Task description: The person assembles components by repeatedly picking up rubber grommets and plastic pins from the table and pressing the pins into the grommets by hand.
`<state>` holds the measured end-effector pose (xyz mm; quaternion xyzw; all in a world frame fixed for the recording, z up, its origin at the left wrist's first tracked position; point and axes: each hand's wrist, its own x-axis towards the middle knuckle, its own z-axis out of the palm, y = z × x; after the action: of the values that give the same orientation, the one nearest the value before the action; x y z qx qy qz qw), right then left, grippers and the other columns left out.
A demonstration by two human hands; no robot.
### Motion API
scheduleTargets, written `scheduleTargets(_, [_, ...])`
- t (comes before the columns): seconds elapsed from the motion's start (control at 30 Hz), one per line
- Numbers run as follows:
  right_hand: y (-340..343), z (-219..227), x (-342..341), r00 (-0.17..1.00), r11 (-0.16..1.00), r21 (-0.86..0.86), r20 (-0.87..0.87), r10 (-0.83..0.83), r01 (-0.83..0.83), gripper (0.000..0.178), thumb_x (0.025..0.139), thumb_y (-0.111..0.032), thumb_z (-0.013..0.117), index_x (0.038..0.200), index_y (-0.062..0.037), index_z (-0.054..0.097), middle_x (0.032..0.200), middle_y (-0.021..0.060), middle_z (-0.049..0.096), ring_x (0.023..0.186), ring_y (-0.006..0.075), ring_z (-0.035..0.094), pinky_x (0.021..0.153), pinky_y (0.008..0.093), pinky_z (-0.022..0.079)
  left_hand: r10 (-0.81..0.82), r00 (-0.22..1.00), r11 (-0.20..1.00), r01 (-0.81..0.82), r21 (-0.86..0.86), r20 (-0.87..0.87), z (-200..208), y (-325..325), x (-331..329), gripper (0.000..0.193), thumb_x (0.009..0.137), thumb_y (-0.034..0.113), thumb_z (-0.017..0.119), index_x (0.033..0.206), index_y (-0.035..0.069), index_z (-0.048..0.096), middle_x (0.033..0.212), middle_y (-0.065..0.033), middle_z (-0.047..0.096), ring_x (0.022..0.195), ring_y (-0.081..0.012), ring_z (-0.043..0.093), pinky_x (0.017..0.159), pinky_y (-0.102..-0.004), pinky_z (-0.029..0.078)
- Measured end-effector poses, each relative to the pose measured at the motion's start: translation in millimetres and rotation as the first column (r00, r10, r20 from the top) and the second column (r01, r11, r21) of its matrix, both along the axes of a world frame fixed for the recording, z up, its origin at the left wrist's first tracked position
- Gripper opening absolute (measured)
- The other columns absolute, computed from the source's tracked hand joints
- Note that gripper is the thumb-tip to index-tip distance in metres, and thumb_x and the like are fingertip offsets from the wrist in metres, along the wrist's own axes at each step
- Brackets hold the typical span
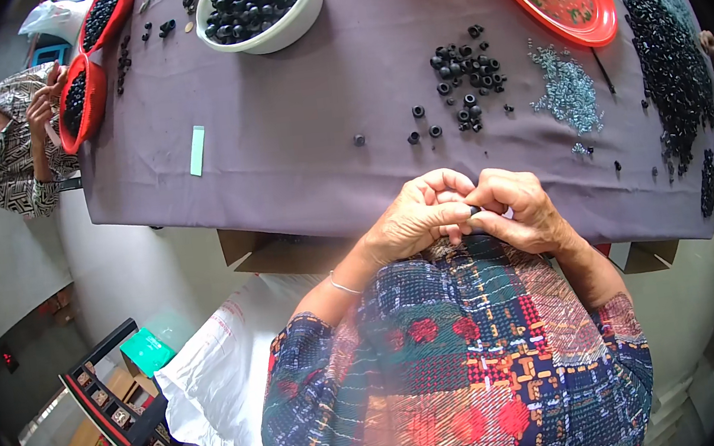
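Note:
My left hand (416, 217) and my right hand (525, 210) meet at the table's near edge, close to my body. Both have their fingers pinched around a small black cap-like part (474, 210), mostly covered by the fingertips. Beyond them on the cloth lies a loose group of small round black hollow caps (467, 72), a few of them set apart nearer to me. To the right of these is a heap of tiny clear bluish pieces (568, 92). A single dark cap (359, 140) rests alone to the left.
A white bowl (281, 38) full of black caps stands at the far side, with a red plate (606, 29) farther right. A large black heap (665, 86) covers the right end. A pale green strip (197, 151) lies left. Another person (18, 145) sits by red baskets (104, 106).

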<state>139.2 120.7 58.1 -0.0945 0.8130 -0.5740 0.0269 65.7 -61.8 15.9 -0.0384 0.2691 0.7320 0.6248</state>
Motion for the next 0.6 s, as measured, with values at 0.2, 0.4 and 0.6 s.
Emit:
scheduleTargets(0.2, [-11, -9, -22, 0.985, 0.985, 0.108, -0.123, -0.118, 0.131, 0.04, 0.07, -0.008, 0.071, 0.108, -0.0031, 0.058, 0.094, 0.0106, 0.057, 0.084, 0.0223, 0.056, 0.071, 0.0324, 0.045, 0.157, 0.787, 0.88, -0.386, -0.277, -0.597, 22, -30, -24, 0.016, 0.08, 0.002, 0.067, 0.094, 0.001, 0.059, 0.083, -0.0057, 0.063, 0.069, -0.0109, 0.06, 0.061, -0.0226, 0.05])
scheduleTargets(0.4, [-56, -28, -86, 0.843, 0.794, 0.529, -0.537, 0.039, 0.3, 0.022, 0.072, -0.012, 0.06, 0.093, -0.007, 0.061, 0.091, 0.0105, 0.057, 0.086, 0.0277, 0.056, 0.073, 0.0389, 0.046, 0.0, 0.212, 0.592, -0.787, -0.171, -0.977, 8, -45, -75, 0.012, 0.082, 0.005, 0.067, 0.093, 0.0, 0.063, 0.084, -0.0017, 0.063, 0.076, -0.0085, 0.057, 0.07, -0.0218, 0.047])
scheduleTargets(0.6, [-68, -62, -99, 0.79, 0.706, 0.611, -0.601, 0.121, 0.357, 0.019, 0.067, -0.016, 0.058, 0.084, -0.0069, 0.058, 0.081, 0.0046, 0.052, 0.082, 0.0215, 0.053, 0.073, 0.035, 0.044, -0.324, -0.098, 0.597, -0.792, -0.123, -0.941, -11, -43, -86, 0.016, 0.083, 0.006, 0.067, 0.098, 0.001, 0.063, 0.086, -0.0032, 0.061, 0.078, -0.0087, 0.056, 0.072, -0.0218, 0.047])
